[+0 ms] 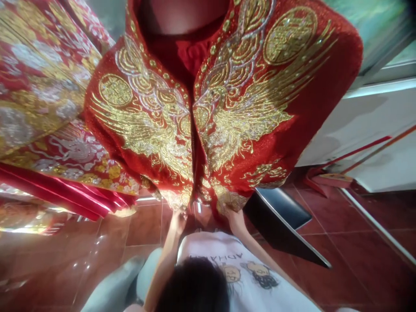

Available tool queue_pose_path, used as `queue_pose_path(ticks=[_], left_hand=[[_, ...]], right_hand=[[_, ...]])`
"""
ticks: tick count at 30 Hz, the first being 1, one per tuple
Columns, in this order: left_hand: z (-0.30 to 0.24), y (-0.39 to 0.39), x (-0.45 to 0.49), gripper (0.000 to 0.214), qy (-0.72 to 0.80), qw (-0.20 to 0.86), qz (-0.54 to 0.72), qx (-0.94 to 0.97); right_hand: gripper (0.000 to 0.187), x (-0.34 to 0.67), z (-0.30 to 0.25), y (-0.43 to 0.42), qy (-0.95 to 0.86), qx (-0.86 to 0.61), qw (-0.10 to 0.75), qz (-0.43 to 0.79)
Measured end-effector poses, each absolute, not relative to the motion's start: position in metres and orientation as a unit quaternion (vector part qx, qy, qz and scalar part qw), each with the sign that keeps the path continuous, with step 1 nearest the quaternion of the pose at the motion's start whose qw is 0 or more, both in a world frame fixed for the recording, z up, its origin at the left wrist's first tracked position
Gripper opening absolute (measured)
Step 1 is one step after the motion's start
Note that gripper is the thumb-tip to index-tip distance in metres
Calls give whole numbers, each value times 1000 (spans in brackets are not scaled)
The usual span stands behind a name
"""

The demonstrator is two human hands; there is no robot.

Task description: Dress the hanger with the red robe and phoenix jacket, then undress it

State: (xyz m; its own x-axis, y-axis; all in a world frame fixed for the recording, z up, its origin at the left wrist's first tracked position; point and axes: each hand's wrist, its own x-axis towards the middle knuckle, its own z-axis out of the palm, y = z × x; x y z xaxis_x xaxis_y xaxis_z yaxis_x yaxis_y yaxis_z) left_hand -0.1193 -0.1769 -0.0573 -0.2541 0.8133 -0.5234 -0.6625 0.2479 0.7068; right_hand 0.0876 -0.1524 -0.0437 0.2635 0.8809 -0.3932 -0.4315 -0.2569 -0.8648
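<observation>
A red jacket (276, 130) with gold bird embroidery and beaded edges hangs on a dark red mannequin (182, 17), its front parted by a narrow gap. At the left front hem, my left hand (178, 218) is closed on the gold-trimmed edge. My right hand (234, 213) is at the hem on the other side of the gap, its fingers largely behind the cloth. Both arms reach up from below, on either side of a white printed shirt. The fastening at the bottom of the front is too blurred to make out.
Red, gold and silver patterned garments (48, 86) hang on the left, with a pink pleated cloth (65, 190) below. A black flat panel (286, 229) leans at the right. Farther right are a red dustpan (320, 180) and a long handle (380, 149). Red tiles (143, 225) cover the floor.
</observation>
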Motion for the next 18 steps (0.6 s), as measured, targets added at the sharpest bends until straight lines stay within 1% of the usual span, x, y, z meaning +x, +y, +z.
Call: queue_pose_path(ticks=[3, 5, 9, 12, 15, 18], left_hand=[[-51, -178, -105, 21, 494, 626, 597, 91], [-47, -180, -96, 25, 487, 628, 599, 99], [-36, -186, -80, 30, 483, 620, 610, 102], [-24, -189, -69, 27, 486, 627, 600, 98], [-11, -191, -54, 22, 495, 644, 578, 83], [-2, -193, -41, 24, 480, 662, 572, 67]], right_hand=[[24, 85, -33, -163, -179, -603, 562, 537], [22, 85, -26, -169, -170, -617, 550, 537], [34, 84, -10, -177, -170, -607, 525, 571], [41, 81, 6, -177, -191, -574, 495, 624], [42, 75, 20, -175, -197, -542, 465, 672], [39, 70, 28, -173, -150, -516, 485, 690]])
